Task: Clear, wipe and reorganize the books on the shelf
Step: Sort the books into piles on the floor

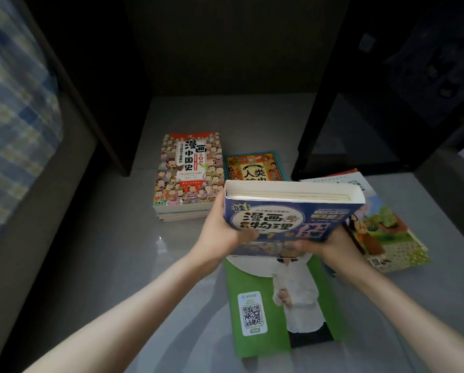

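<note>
The left hand (222,232) and right hand (330,246) grip the lower corners of the blue boxed set (284,219), raised above the green book (273,305). A red-topped stack (187,170) lies left of the set, a teal book (252,165) behind it.

Dim light falls on a glossy grey floor (131,238). A blue checked bedcover (12,103) hangs at the left. Dark wooden furniture (104,103) stands behind, its recess in shadow.

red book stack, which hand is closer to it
Left. The left hand grips the blue box set just beside the red book stack; the right hand holds the set's far side.
</note>
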Demonstrator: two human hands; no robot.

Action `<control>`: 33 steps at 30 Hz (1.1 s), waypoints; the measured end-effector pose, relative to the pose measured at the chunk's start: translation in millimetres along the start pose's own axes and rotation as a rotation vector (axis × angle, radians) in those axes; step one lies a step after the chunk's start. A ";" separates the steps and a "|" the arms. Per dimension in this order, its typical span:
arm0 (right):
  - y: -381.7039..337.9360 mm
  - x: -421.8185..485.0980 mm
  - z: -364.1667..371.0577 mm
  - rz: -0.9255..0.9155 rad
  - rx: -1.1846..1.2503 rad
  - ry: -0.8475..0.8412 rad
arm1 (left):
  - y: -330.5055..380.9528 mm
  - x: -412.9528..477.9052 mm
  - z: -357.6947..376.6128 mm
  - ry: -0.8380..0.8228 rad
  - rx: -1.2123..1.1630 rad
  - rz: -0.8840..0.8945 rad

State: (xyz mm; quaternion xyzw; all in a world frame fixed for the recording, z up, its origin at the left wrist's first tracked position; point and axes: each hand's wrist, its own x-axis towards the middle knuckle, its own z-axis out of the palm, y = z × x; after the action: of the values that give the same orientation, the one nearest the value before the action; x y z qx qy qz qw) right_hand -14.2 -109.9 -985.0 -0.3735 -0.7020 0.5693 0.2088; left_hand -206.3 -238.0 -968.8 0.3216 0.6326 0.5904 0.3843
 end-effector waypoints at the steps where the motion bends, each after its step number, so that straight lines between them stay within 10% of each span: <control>1: 1.0 2.4 -0.2 0.001 0.007 -0.011 | -4.5 2.0 -0.3 -0.004 0.021 -0.009; 10: 19.4 9.9 2.8 0.124 -0.108 -0.156 | -22.3 -5.6 -2.3 -0.031 0.162 -0.146; 15: -27.7 -1.8 -11.6 0.031 0.134 -0.097 | 48.4 -20.7 -3.8 -0.047 -0.250 -0.029; 23: -84.7 -2.0 -0.9 -0.043 0.493 0.143 | 65.3 -11.5 26.6 0.282 -0.027 0.085; 33: -51.6 -5.8 -13.3 -0.099 0.389 -0.042 | 45.5 -11.8 2.4 -0.034 -0.063 0.118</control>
State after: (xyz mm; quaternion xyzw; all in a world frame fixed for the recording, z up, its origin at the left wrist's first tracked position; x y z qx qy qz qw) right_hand -15.7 -109.5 -931.5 -0.2790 -0.6006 0.6909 0.2901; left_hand -200.6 -242.6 -922.4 0.3560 0.5872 0.6260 0.3696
